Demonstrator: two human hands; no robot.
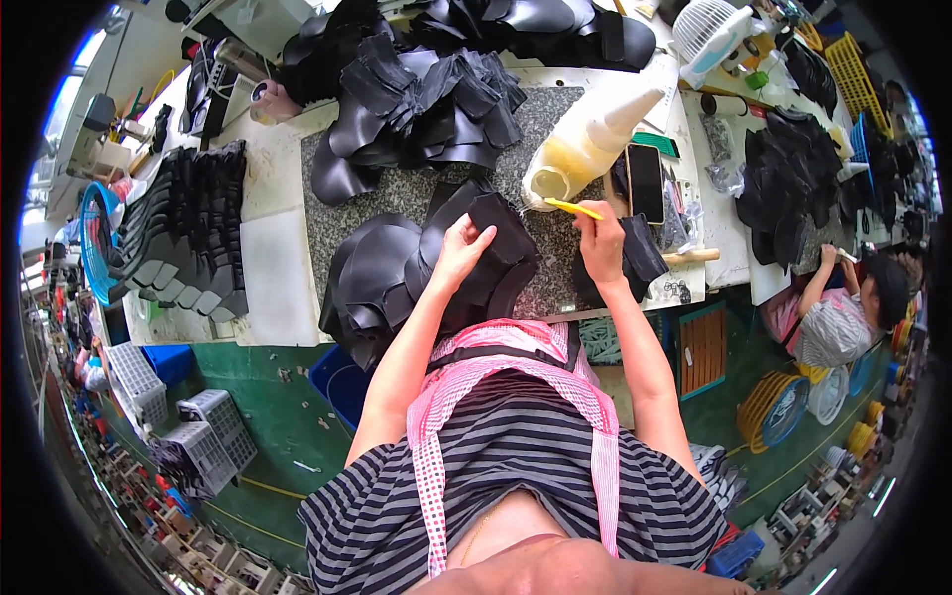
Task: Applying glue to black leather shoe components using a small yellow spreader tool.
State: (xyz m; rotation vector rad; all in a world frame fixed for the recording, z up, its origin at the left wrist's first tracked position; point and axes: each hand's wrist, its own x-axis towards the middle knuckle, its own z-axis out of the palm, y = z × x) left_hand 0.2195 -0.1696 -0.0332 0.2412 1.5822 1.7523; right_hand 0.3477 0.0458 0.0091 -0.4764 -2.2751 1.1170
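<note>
My left hand [464,250] grips a black leather-like piece [501,226] by its edge, thumb on top, over a heap of similar pieces. My right hand [600,244] is closed round a thin yellow stick [573,207], perhaps a brush handle. Its far end is at the mouth of a pale plastic bottle [580,139] holding something yellowish, which lies tilted on the speckled stone slab [332,248]. Smooth black curved pieces [372,268] overlap beside my left forearm. A folded black piece [643,248] lies just right of my right hand.
More black pieces [426,99] are heaped at the back. Layered black parts [193,218] stand at the left. A phone [645,183], a wooden-handled tool [691,256] and a white fan [709,35] are to the right. Further right, a co-worker [843,307] sits by another black pile.
</note>
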